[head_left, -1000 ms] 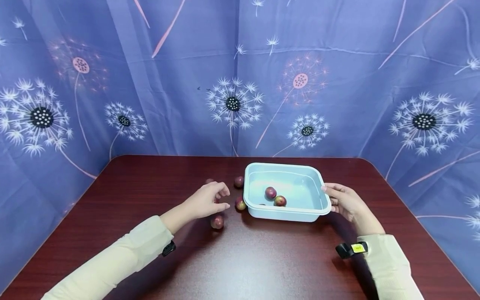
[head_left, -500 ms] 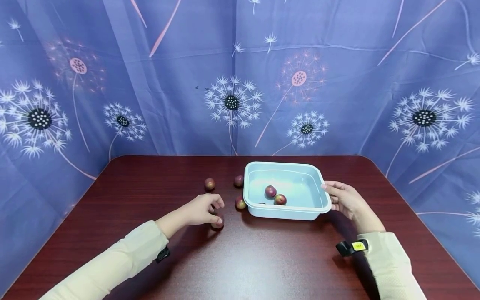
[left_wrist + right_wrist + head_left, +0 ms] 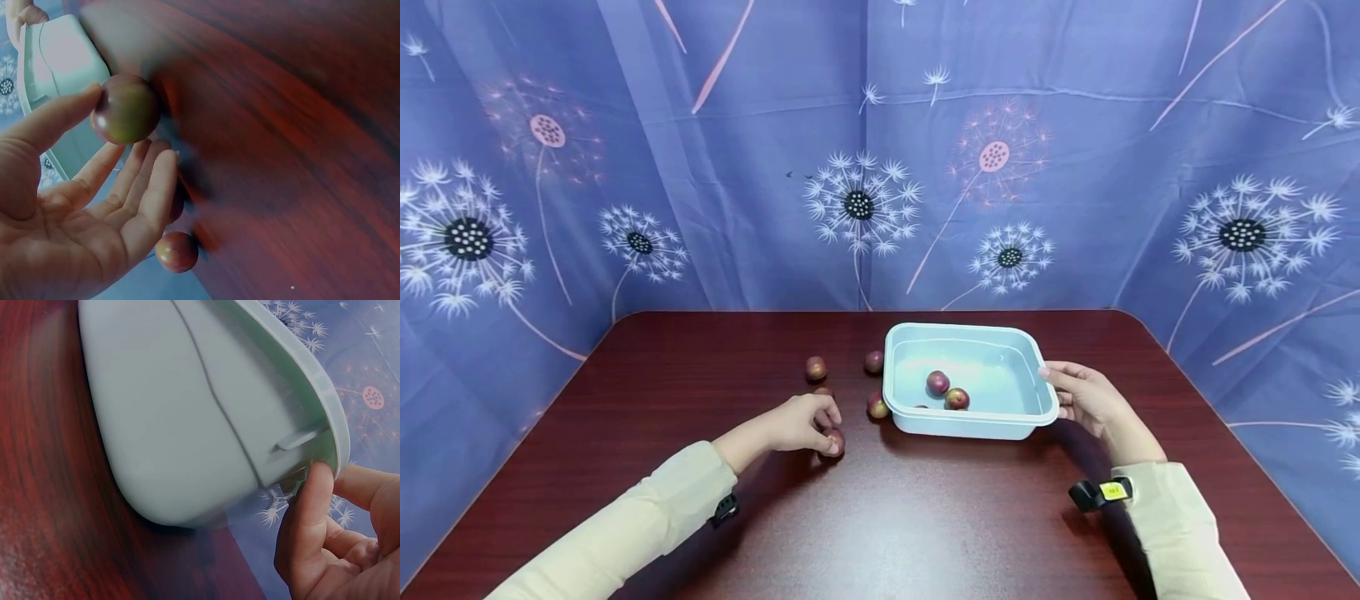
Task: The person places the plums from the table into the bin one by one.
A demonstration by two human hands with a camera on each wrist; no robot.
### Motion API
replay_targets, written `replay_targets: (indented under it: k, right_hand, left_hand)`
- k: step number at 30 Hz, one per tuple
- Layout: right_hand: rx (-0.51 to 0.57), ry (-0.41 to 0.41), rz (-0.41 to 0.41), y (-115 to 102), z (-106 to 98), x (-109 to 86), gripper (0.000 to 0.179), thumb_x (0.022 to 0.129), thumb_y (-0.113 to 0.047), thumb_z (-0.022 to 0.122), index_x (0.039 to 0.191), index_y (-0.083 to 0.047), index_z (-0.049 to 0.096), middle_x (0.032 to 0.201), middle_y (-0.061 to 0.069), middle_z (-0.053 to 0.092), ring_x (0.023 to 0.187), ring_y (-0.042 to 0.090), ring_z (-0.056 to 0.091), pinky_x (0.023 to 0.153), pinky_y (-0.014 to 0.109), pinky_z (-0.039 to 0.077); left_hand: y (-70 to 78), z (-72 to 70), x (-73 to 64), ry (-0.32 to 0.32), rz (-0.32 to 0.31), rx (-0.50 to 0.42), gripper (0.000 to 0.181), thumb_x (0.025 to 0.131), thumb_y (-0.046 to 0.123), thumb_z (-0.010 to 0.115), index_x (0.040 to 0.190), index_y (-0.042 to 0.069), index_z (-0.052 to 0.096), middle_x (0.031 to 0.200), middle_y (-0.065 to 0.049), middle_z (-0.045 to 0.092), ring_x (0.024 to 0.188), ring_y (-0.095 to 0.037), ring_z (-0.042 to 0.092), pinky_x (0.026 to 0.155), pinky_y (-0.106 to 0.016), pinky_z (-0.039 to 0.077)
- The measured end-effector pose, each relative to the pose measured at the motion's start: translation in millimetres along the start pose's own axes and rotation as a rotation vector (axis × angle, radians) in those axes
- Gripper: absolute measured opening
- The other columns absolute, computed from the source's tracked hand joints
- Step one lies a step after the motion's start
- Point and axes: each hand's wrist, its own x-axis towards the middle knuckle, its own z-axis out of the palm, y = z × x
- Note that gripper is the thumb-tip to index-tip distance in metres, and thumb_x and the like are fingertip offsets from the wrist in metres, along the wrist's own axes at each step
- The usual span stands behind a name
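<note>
In the head view my left hand point(image 3: 797, 422) is low over the table with thumb and fingers around a purple passion fruit point(image 3: 834, 442). Up close in the left wrist view, the thumb presses one side of this fruit point(image 3: 128, 109) and the fingertips reach its other side. Just beyond the hand, another passion fruit point(image 3: 823, 392) is partly hidden by it. My right hand point(image 3: 1092, 404) grips the right end of a pale blue plastic basin point(image 3: 970, 427), thumb on the rim, fingers below it. Inside the basin lie passion fruits point(image 3: 957, 399), one mostly hidden behind the front wall.
More passion fruits lie on the dark red-brown table point(image 3: 880, 517): one point(image 3: 816, 368) farther back, one point(image 3: 873, 362) near the basin's back left, and one point(image 3: 877, 406) against its left side. A blue dandelion-print curtain point(image 3: 760, 208) hangs behind and beside the table.
My left hand has come toward the front of the table and closed around the nearest passion fruit, uncovering the one farther back. The right hand stays on the basin's rim.
</note>
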Motion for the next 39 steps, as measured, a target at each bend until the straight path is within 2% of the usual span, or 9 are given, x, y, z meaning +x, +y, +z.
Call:
replay_targets:
  k: [10,16,19,20,22,25,31,36,39]
  right_hand:
    - [0.007,0.006,0.006,1.6,0.3,0.7,0.010,0.097,-0.016,0.056,0.092,-0.021,0.063,0.076,-0.006,0.067,0.065,0.007,0.064,0.056,0.022,0.054]
    - [-0.002,0.004,0.010,4.4,0.1,0.4,0.007,0.096,-0.017,0.056,0.095,-0.021,0.062,0.077,-0.005,0.068,0.065,0.007,0.064,0.057,0.022,0.053]
    - [-0.010,0.002,0.015,6.3,0.1,0.2,0.006,0.097,-0.018,0.056,0.095,-0.021,0.062,0.077,-0.006,0.067,0.065,0.007,0.064,0.057,0.022,0.053]
    - [-0.008,0.004,0.016,6.9,0.2,0.1,0.007,0.097,-0.018,0.056,0.095,-0.021,0.062,0.077,-0.006,0.067,0.065,0.007,0.064,0.057,0.022,0.053]
    - [-0.001,0.008,0.016,7.6,0.4,0.0,0.007,0.097,-0.018,0.056,0.095,-0.021,0.062,0.077,-0.006,0.067,0.066,0.007,0.065,0.058,0.023,0.054]
    - [0.010,0.011,0.015,7.7,0.6,0.1,0.007,0.097,-0.017,0.056,0.094,-0.020,0.062,0.077,-0.006,0.067,0.066,0.006,0.064,0.058,0.022,0.054]
    - [0.025,0.007,0.005,5.0,-0.4,0.0,0.009,0.096,-0.016,0.056,0.093,-0.020,0.063,0.077,-0.005,0.067,0.066,0.006,0.064,0.057,0.022,0.054]
    - [0.023,0.004,0.004,2.5,-0.8,-0.1,0.009,0.097,-0.016,0.056,0.094,-0.020,0.062,0.077,-0.005,0.067,0.067,0.006,0.064,0.058,0.022,0.054]
    - [0.021,0.006,0.003,1.1,-0.2,0.0,0.009,0.097,-0.015,0.055,0.094,-0.020,0.062,0.077,-0.005,0.067,0.067,0.006,0.064,0.058,0.022,0.054]
  left_hand:
    - [0.0,0.8,0.0,-0.044,-0.018,-0.092,0.032,0.072,0.006,0.077,0.096,-0.003,0.058,0.082,-0.009,0.066,0.066,-0.009,0.060,0.060,-0.022,0.048]
    - [-3.2,3.7,-0.2,-0.064,-0.028,-0.127,0.031,0.071,0.005,0.077,0.095,-0.002,0.058,0.083,-0.008,0.063,0.066,-0.010,0.058,0.060,-0.023,0.049]
    - [-5.6,4.7,-1.7,-0.069,-0.006,-0.170,0.031,0.071,0.009,0.078,0.093,0.000,0.058,0.081,-0.006,0.062,0.066,-0.010,0.058,0.061,-0.024,0.049]
    - [-8.1,5.2,-1.8,-0.069,0.033,-0.171,0.031,0.073,0.013,0.079,0.092,0.002,0.058,0.080,-0.004,0.062,0.066,-0.009,0.058,0.060,-0.023,0.049]
    - [-8.9,5.3,-2.5,-0.068,0.057,-0.191,0.032,0.073,0.016,0.079,0.092,0.002,0.059,0.079,-0.003,0.062,0.068,-0.008,0.059,0.063,-0.024,0.049]
    - [-10.1,6.1,-1.8,-0.062,0.062,-0.194,0.033,0.073,0.017,0.079,0.094,0.001,0.059,0.081,-0.003,0.062,0.072,-0.009,0.059,0.066,-0.023,0.049]
    - [-5.8,8.1,0.7,-0.070,-0.049,-0.268,0.035,0.075,0.007,0.076,0.102,-0.004,0.059,0.089,-0.009,0.062,0.074,-0.011,0.057,0.066,-0.025,0.050]
    - [-0.6,7.9,-2.2,-0.076,-0.140,-0.393,0.035,0.079,0.007,0.074,0.107,-0.003,0.058,0.096,-0.009,0.060,0.078,-0.012,0.060,0.072,-0.034,0.056]
    - [0.5,8.7,-4.2,-0.076,-0.158,-0.466,0.035,0.079,0.007,0.074,0.108,-0.004,0.057,0.096,-0.009,0.059,0.079,-0.014,0.061,0.075,-0.036,0.057]
